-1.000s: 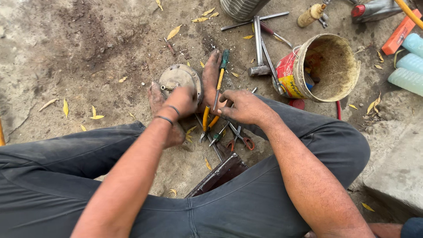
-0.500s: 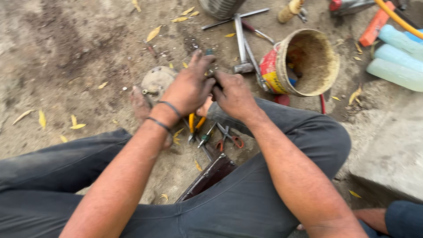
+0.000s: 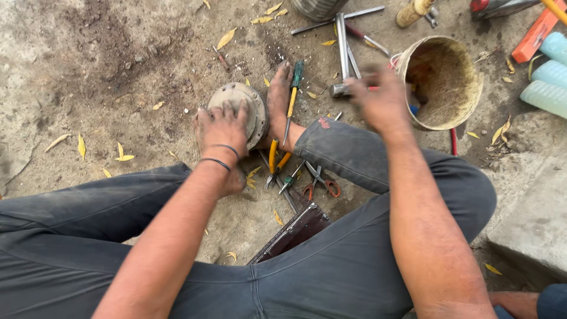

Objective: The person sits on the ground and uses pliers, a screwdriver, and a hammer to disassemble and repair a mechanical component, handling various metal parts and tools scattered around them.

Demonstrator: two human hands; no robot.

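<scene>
The left hand (image 3: pixel 222 127) lies flat, fingers spread, on the round grey metal hub (image 3: pixel 241 109), pressing it down against the dirt ground (image 3: pixel 106 71); it grips nothing. Half a second ago both hands were bunched together over the tools by the foot; now they have parted. The right hand (image 3: pixel 383 103) has swung out toward two o'clock and is blurred by motion. It seems curled around the end of a metal socket tool (image 3: pixel 341 90), though the blur makes the grip hard to tell. The bare foot (image 3: pixel 279 100) braces the hub's three o'clock side, with a green-handled screwdriver (image 3: pixel 293 94) lying along it. At six o'clock of the hub lie pliers (image 3: pixel 277 164) with yellow and orange grips. Just past the right hand stands an open bucket (image 3: pixel 466 65), and long steel rods (image 3: pixel 342 35) lie at twelve o'clock.
</scene>
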